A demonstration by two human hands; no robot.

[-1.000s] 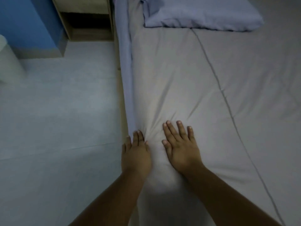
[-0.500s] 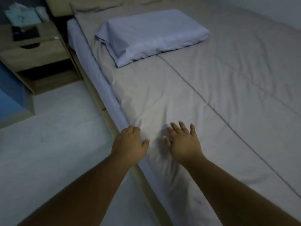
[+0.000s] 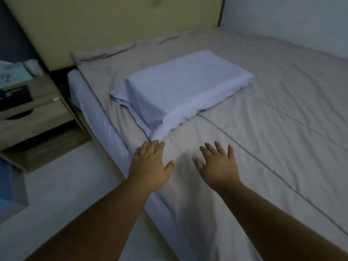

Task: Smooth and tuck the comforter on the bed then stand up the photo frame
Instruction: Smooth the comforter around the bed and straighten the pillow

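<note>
A: Dim bedroom, head view only. Bed against a padded headboard (image 3: 116, 25), grey comforter (image 3: 273, 113) spread over it, one lilac pillow (image 3: 180, 91) lying flat on top. Nightstand (image 3: 33, 117) to the left, floor (image 3: 62, 185) beside it.

B: Hands?

A: Both palm-down at the comforter's near-left edge, just below the pillow corner. Left hand (image 3: 150, 166) right at the mattress side, fingers close together, thumb out. Right hand (image 3: 218, 166) further in, fingers spread apart. Neither grips anything. Can't tell whether the palms press or hover just above the cloth.

B: Step?

A: Looks like smoothing along the side edge. Lilac sheet (image 3: 98, 117) shows below the comforter edge, so I judge the tuck isn't finished there. To do it well: flat palms, sweep outward toward the edge, then push the overhang down between mattress and frame. Work toward the headboard, where the comforter bunches.

B: Counts?

A: One pillow, one comforter, one nightstand, two hands. Comforter stitch lines: at least two visible.

B: Photo frame?

A: Can't pick it out. A dark flat object (image 3: 17, 95) lies on the nightstand, could be it, too dim to say.
</note>
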